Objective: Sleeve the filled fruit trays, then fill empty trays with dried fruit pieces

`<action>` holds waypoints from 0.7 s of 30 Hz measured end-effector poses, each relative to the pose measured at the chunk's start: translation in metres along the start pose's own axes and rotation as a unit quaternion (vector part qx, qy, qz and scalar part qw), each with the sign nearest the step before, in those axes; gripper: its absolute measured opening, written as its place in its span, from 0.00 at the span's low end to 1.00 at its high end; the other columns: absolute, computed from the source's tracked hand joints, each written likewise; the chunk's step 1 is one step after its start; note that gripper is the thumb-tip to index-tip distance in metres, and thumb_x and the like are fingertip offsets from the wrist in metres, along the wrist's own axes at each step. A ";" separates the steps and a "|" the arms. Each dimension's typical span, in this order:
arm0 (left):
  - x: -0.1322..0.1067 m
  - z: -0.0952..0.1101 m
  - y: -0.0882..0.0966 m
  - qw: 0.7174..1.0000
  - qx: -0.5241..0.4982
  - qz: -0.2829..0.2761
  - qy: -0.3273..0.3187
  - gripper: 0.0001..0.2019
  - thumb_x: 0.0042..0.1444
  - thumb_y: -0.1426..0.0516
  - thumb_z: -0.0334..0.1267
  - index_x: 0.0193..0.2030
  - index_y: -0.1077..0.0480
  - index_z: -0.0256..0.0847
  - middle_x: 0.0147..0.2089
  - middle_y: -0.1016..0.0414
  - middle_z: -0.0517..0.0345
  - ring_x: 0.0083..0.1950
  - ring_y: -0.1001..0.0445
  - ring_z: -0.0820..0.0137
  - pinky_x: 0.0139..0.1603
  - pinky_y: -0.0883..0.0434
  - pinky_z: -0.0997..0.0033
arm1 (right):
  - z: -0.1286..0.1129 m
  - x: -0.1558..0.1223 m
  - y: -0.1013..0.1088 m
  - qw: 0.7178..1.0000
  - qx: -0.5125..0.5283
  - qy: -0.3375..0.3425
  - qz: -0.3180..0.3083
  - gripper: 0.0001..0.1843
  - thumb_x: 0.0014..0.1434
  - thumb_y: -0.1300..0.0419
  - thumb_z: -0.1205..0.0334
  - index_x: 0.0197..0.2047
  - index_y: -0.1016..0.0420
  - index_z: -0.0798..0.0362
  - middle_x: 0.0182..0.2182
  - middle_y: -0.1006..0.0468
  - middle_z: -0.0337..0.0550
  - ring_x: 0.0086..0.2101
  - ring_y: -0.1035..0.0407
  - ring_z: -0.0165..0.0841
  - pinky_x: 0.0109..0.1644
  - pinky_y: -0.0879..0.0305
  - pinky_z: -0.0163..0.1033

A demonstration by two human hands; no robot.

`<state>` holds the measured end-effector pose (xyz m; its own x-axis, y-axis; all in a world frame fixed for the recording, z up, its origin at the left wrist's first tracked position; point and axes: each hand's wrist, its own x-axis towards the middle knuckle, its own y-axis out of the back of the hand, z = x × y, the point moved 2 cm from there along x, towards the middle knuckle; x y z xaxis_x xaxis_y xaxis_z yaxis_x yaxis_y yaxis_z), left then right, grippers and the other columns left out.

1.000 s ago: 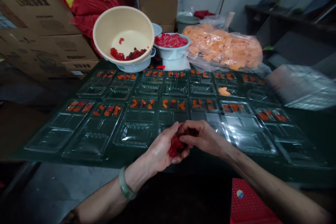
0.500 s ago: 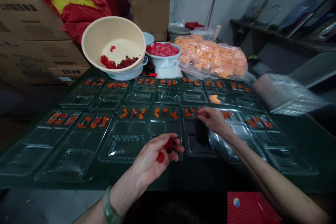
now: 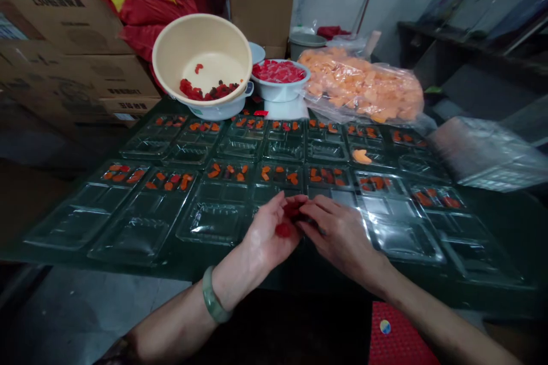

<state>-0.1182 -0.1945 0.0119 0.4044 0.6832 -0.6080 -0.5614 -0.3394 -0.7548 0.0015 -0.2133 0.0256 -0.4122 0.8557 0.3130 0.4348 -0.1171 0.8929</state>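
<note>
My left hand is cupped palm-up near the table's front edge, holding a few red candy pieces. A green bangle sits on that wrist. My right hand meets it from the right, its fingertips pinching at the red pieces in the left palm. Both hands hover over clear plastic compartment trays laid in two rows on the dark table. Each tray's far compartment holds orange and red pieces. The nearer compartments look bare.
A tilted cream bowl with red pieces stands at the back, beside a white bowl of red candy and a clear bag of orange pieces. A stack of clear trays lies right. Cardboard boxes stand left.
My right hand had reached out to a far tray compartment half a second ago; it has come back to the left palm. The left hand has closed up slightly around the pieces.
</note>
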 end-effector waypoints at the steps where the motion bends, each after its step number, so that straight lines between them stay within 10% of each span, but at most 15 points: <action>1: 0.000 -0.001 -0.001 1.000 0.002 0.006 -0.001 0.18 0.63 0.54 0.37 0.31 0.28 0.28 0.30 0.27 0.48 0.32 0.29 0.71 0.33 0.32 0.76 | -0.001 0.000 -0.002 1.000 -0.005 0.007 0.014 0.07 0.58 0.46 0.67 0.35 0.26 0.53 0.32 0.26 0.47 0.31 0.31 0.36 0.33 0.35 0.41; 8: 0.009 -0.005 0.001 0.999 0.022 0.042 0.002 0.16 0.61 0.54 0.30 0.29 0.29 0.28 0.28 0.28 0.49 0.29 0.27 0.69 0.30 0.30 0.71 | 0.011 -0.002 0.005 0.984 0.148 -0.020 0.098 0.04 0.56 0.45 0.68 0.31 0.32 0.51 0.31 0.26 0.43 0.30 0.32 0.31 0.32 0.34 0.35; 16: 0.005 0.011 0.016 0.988 0.148 0.035 -0.025 0.05 0.54 0.41 0.32 0.35 0.29 0.32 0.29 0.28 0.52 0.20 0.35 0.81 0.16 0.44 0.85 | 0.177 0.078 0.016 0.869 0.326 -0.309 0.208 0.09 0.48 0.41 0.59 0.31 0.36 0.53 0.21 0.30 0.37 0.18 0.39 0.26 0.20 0.43 0.32; 21: 0.010 0.025 0.020 0.984 0.171 -0.024 -0.051 0.13 0.50 0.39 0.45 0.31 0.30 0.35 0.15 0.42 0.66 0.11 0.48 0.83 0.10 0.56 0.84 | 0.234 0.135 -0.001 0.869 0.313 -0.337 0.184 0.08 0.53 0.43 0.59 0.28 0.35 0.55 0.18 0.34 0.33 0.15 0.43 0.23 0.17 0.47 0.30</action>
<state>-0.1432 -0.1784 -0.0034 0.3709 0.7606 -0.5329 -0.7613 -0.0796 -0.6435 0.1331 0.0203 -0.0094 0.3172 0.9440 0.0901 0.8752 -0.3281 0.3555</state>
